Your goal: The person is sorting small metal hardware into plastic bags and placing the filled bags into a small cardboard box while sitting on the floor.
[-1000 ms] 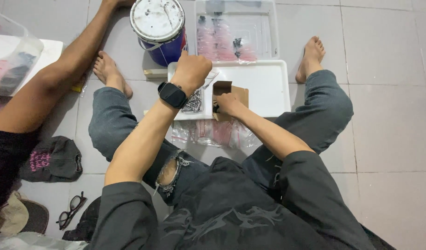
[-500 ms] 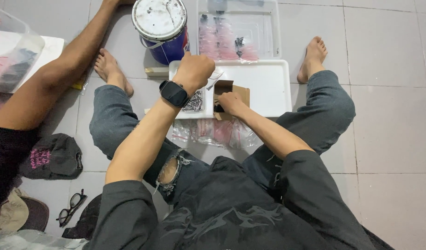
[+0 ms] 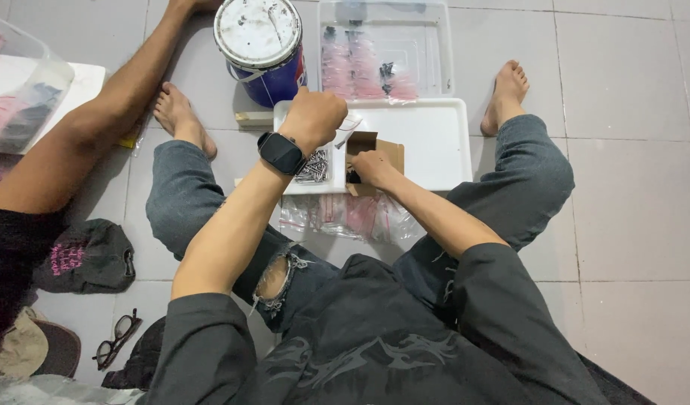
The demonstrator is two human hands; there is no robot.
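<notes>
My left hand [image 3: 312, 118], with a black watch on its wrist, hovers over the white tray [image 3: 435, 135] and pinches a small clear plastic bag [image 3: 350, 124]. Below it a pile of dark screws [image 3: 313, 166] lies in the tray's near left corner. My right hand [image 3: 371, 166] reaches into a small open cardboard box [image 3: 387, 151] on the tray's near edge. Its fingertips are hidden inside the box. I sit on the tiled floor with the tray between my spread legs.
Pink-striped small bags [image 3: 352, 215] lie on the floor before the tray. A clear bin of filled bags [image 3: 390, 52] and a blue paint bucket [image 3: 261, 37] stand behind it. Another person's leg [image 3: 97, 127] stretches along the left. A cap [image 3: 86, 255] and glasses [image 3: 116, 339] lie near left.
</notes>
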